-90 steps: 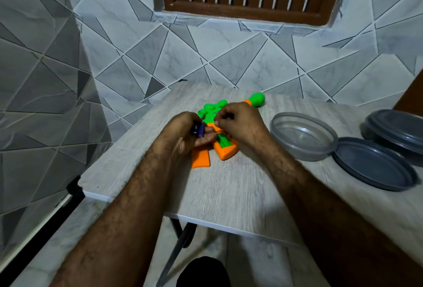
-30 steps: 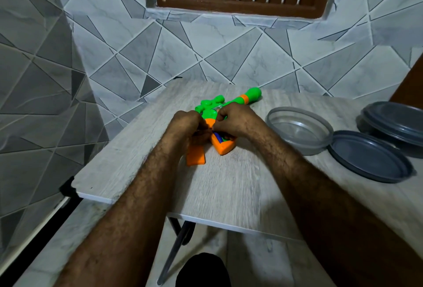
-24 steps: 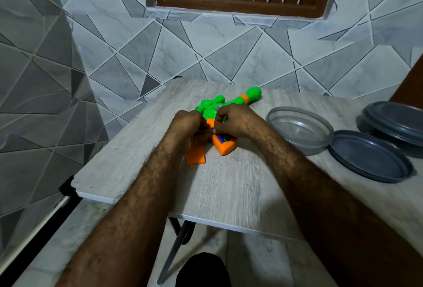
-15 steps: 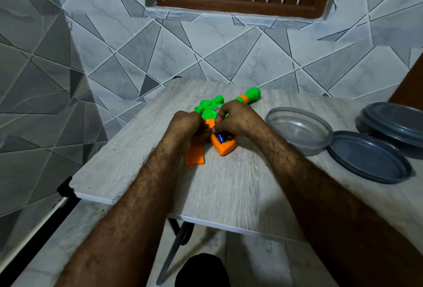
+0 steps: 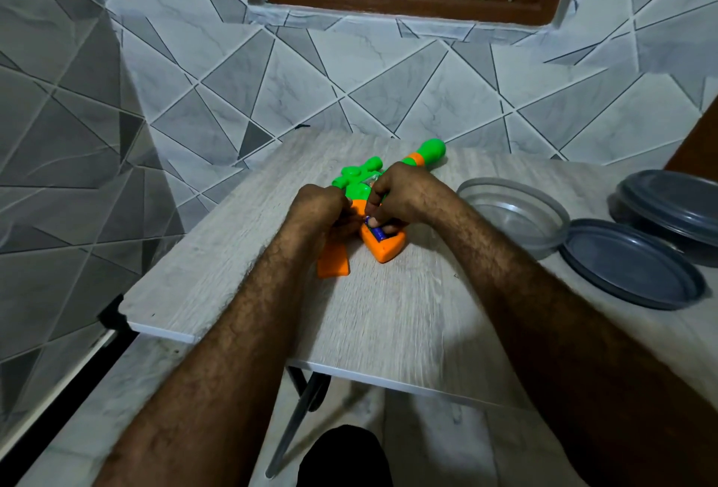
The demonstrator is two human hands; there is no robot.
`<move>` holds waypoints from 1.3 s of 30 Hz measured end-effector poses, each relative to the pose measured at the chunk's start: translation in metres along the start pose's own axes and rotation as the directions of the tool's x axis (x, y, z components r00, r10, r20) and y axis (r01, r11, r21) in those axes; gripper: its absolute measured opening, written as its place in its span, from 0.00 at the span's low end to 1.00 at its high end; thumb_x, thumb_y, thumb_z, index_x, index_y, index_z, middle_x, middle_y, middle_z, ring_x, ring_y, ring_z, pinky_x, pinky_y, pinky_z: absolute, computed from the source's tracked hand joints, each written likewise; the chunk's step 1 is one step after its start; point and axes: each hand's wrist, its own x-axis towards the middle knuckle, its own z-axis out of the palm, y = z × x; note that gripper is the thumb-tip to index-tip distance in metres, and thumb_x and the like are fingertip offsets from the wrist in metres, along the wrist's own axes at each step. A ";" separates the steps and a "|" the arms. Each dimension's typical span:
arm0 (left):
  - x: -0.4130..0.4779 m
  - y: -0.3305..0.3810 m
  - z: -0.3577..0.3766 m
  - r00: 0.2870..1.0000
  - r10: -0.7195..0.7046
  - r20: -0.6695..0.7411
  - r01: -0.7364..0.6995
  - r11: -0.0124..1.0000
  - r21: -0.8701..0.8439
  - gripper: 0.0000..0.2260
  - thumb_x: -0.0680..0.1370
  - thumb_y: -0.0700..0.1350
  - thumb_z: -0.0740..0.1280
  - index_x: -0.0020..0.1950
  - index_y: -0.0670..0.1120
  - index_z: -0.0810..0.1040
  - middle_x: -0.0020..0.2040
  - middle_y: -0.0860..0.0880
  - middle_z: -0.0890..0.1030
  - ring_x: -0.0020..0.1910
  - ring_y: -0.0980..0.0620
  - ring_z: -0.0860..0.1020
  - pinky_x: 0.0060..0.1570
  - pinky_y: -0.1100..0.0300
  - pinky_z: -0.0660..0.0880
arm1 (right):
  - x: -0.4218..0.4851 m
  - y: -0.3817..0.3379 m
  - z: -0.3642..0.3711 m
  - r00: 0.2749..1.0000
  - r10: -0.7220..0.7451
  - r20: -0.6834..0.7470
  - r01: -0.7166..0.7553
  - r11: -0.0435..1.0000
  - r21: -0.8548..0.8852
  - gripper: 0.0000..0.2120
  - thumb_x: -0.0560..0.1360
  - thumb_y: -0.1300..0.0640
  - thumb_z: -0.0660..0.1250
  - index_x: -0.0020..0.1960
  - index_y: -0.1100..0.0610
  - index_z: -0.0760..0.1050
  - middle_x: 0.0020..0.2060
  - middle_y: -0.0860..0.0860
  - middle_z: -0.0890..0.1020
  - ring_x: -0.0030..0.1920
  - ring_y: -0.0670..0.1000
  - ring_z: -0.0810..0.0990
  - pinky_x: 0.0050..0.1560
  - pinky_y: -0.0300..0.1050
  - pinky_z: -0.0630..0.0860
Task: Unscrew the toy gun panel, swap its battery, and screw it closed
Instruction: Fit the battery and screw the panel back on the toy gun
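Your right hand (image 5: 404, 195) pinches a blue battery (image 5: 376, 232) in the toy gun (image 5: 384, 245); your left hand (image 5: 322, 211) grips the gun on the desk (image 5: 217, 261).

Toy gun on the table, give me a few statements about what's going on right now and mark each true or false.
1. Both hands are on the toy gun. True.
2. The right hand presses a blue battery into the orange grip. True.
3. The clear bowl has its lid on. False: it is open, and a grey lid lies beside it.
4. The gun's green tip points toward the person. False: it points toward the tiled wall.
5. The left hand holds a screwdriver. False: none is visible.
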 end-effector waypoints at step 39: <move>0.002 -0.004 0.007 1.000 0.017 -0.011 -0.017 0.999 -0.040 0.07 0.78 0.32 0.64 0.40 0.37 0.75 0.36 0.40 0.78 0.31 0.47 0.78 0.38 0.55 0.80 | -0.014 0.006 0.001 0.996 -0.072 -0.061 0.053 0.961 -0.272 0.08 0.66 0.60 0.75 0.45 0.54 0.86 0.44 0.52 0.86 0.49 0.50 0.82 0.50 0.43 0.79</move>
